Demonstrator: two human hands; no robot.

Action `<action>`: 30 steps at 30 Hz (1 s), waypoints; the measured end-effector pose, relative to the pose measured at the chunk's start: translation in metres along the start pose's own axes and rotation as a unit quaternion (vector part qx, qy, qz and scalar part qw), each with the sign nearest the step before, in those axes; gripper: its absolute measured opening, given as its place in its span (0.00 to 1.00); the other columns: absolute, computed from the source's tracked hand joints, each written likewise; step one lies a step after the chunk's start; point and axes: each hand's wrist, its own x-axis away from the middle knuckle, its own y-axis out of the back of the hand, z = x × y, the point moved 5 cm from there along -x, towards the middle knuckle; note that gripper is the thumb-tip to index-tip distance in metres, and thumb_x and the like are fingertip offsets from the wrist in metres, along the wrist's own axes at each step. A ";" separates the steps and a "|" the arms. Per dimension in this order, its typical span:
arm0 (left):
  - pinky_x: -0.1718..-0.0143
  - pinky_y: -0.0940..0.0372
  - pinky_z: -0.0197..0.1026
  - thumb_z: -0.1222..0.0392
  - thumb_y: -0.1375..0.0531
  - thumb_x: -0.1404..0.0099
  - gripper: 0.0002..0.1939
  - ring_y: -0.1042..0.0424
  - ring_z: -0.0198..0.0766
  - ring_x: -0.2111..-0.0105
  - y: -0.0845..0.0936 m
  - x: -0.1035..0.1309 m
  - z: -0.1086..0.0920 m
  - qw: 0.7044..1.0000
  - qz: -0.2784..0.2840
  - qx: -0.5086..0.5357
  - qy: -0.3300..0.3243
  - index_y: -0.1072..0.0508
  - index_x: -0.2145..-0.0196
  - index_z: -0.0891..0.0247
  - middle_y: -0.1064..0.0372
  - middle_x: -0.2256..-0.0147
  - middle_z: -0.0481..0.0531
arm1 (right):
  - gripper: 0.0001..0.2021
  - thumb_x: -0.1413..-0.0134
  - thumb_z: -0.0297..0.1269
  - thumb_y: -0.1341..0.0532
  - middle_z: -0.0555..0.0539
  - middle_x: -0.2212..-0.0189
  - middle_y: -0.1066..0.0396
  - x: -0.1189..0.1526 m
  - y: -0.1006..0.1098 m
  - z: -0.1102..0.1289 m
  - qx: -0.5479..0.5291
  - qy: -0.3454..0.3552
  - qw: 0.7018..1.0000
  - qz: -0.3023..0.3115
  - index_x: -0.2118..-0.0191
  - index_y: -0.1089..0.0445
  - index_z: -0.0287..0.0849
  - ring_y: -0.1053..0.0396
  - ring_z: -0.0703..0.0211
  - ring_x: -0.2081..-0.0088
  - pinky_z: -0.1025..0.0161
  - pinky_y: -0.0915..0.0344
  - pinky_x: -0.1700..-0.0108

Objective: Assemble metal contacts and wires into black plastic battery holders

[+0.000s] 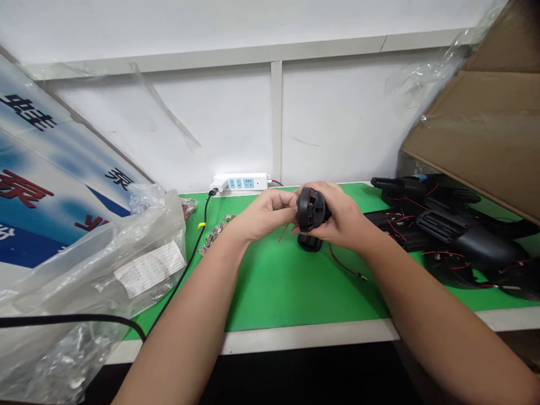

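Note:
My right hand [337,216] is wrapped round a black plastic housing [311,209] with a round, slotted end facing me. Below the hand, the lower part of the same piece shows just above the green mat. My left hand [272,214] has thumb and forefinger pinched against the housing's left side; whatever lies between the fingertips is hidden. A thin red wire [283,233] hangs under the left fingertips. Another thin dark wire [348,269] with a small connector at its end trails onto the mat below my right hand.
Several black plastic housings [472,239] with red wires are piled at right, below a cardboard box [481,124]. Small metal parts [215,232] lie beyond my left forearm. A power strip [244,183] stands by the wall, its black cable [205,225] running past a plastic bag [101,264].

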 end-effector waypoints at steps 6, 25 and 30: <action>0.69 0.42 0.35 0.55 0.33 0.39 0.13 0.37 0.30 0.73 -0.006 -0.005 -0.002 0.995 -0.090 0.039 -0.005 0.30 0.75 0.65 0.35 0.74 0.47 | 0.30 0.52 0.49 0.23 0.42 0.52 0.22 0.000 0.002 0.000 -0.085 -0.046 0.993 -0.069 0.46 0.31 0.47 0.23 0.47 0.53 0.52 0.25 0.52; 0.67 0.44 0.37 0.56 0.42 0.31 0.13 0.40 0.31 0.72 0.000 0.004 -0.023 0.997 -0.072 -0.029 0.008 0.31 0.73 0.64 0.36 0.73 0.47 | 0.35 0.57 0.47 0.20 0.42 0.50 0.21 0.005 0.004 -0.015 -0.185 -0.106 0.974 -0.071 0.44 0.31 0.46 0.21 0.46 0.49 0.49 0.24 0.45; 0.67 0.45 0.36 0.44 0.40 0.28 0.22 0.42 0.32 0.70 -0.011 0.001 -0.027 0.995 -0.058 -0.078 -0.002 0.33 0.72 0.64 0.40 0.72 0.47 | 0.34 0.56 0.50 0.20 0.43 0.52 0.21 0.006 -0.001 -0.016 -0.270 -0.141 0.948 -0.095 0.45 0.32 0.47 0.21 0.49 0.50 0.52 0.23 0.46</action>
